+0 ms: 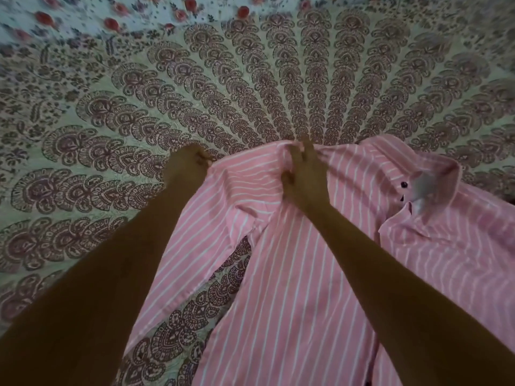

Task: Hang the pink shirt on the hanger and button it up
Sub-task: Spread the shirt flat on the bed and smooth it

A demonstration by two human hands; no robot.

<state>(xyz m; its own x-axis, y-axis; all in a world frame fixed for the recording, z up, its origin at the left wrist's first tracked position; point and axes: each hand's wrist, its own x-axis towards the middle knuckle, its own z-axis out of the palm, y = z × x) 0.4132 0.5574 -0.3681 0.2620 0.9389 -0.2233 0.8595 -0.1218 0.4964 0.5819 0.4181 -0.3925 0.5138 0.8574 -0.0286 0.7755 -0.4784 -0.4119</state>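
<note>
On the bed, the pink shirt lies spread over a patterned bedspread, filling the near right part of the view and running out of it at the bottom and right edges. Its far edge is bunched up about mid-view. Beyond that edge, and all along the left side, the bedspread lies open up to a floral cloth with red blooms at the far end.

The collar sits to the right with a dark button just inside it. A sleeve stretches down the left side of the shirt, and a wedge of bedspread shows between it and the shirt's body.

The left hand is at the shirt's far left corner. Its fingers are curled tight and pinch the fabric edge there.

The right hand is near it, further along the same far edge. Its fingers are bent down into a gathered fold of the striped cloth and grip it, and the fabric puckers around them. Both forearms reach out over the shirt.
</note>
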